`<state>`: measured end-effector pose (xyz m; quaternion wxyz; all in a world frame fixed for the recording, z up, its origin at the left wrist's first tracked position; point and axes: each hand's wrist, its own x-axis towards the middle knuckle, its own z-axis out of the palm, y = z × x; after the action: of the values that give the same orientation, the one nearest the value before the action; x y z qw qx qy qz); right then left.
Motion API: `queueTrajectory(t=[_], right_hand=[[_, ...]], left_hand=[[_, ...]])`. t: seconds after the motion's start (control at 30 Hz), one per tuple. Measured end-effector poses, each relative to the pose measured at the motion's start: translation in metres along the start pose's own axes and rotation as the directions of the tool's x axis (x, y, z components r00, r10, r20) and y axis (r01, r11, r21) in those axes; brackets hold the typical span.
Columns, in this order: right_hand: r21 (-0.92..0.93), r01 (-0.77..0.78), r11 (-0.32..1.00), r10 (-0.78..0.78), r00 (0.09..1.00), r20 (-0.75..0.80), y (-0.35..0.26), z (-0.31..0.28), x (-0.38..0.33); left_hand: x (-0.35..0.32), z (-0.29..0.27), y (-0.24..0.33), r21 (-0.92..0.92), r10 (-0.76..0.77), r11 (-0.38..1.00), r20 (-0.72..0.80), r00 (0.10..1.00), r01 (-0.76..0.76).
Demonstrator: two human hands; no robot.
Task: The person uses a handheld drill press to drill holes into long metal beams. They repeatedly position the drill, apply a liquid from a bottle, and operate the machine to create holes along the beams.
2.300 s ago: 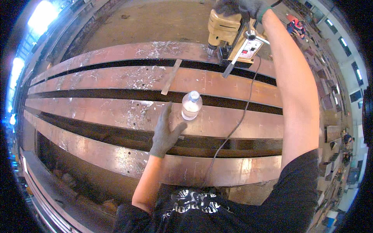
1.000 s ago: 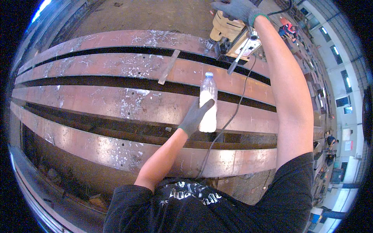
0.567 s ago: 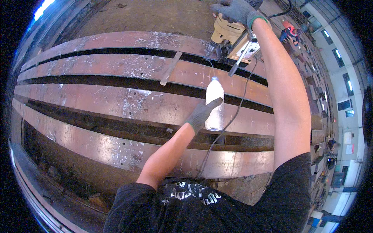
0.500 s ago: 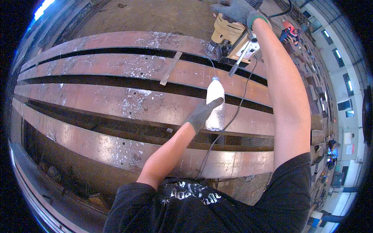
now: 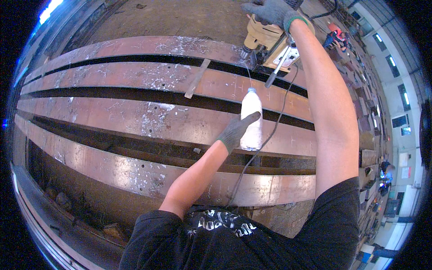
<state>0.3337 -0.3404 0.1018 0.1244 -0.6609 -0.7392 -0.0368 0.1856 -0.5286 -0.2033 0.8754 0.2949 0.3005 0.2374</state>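
Observation:
My left hand [image 5: 236,131], in a grey glove, grips a bottle [image 5: 252,130] of whitish liquid with a pale blue cap. The bottle stands nearly upright in the picture, and a thin stream runs from its cap toward the drill's chuck [image 5: 245,53]. At the top, my gloved right hand [image 5: 270,12] lies over the upper housing of a yellow magnetic drill [image 5: 265,36], its fingers curved over the edge; the frame cuts off part of this hand. The drill stands on the farthest steel beam [image 5: 130,46], with a feed lever [image 5: 279,67] jutting toward me.
Several long rusty beams with metal shavings lie side by side, dark gaps between them. A flat metal strip [image 5: 197,78] bridges two beams. A dark cable [image 5: 274,123] crosses them beside the bottle. Other people [image 5: 336,38] are far off at right.
The bottle and my left hand have shifted slightly right. The liquid stream now meets the drill area a little farther right. My right hand stays on the drill.

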Motion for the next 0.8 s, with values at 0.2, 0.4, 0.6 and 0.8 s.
queueTrajectory(t=[0.2, 0.4, 0.6, 0.8], right_hand=[[0.015, 0.011, 1.000, -0.011, 1.000, 0.020, 0.005, -0.001, 0.000], [-0.018, 0.024, 1.000, -0.024, 1.000, -0.002, 0.010, 0.006, 0.006], [-0.025, 0.020, 0.999, -0.020, 1.000, 0.020, 0.006, 0.004, 0.005], [-0.048, 0.030, 0.998, -0.030, 1.000, 0.000, 0.004, 0.007, 0.001]], left_hand=[[0.004, 0.002, -0.003, 0.025, 0.015, 1.000, -0.028, 0.999, -0.014], [0.005, -0.002, -0.006, 0.010, 0.006, 1.000, 0.003, 1.000, -0.006], [0.004, -0.002, -0.003, 0.051, -0.009, 0.999, -0.026, 1.000, 0.010], [0.005, -0.005, -0.011, 0.013, -0.014, 1.000, 0.013, 1.000, 0.013]])
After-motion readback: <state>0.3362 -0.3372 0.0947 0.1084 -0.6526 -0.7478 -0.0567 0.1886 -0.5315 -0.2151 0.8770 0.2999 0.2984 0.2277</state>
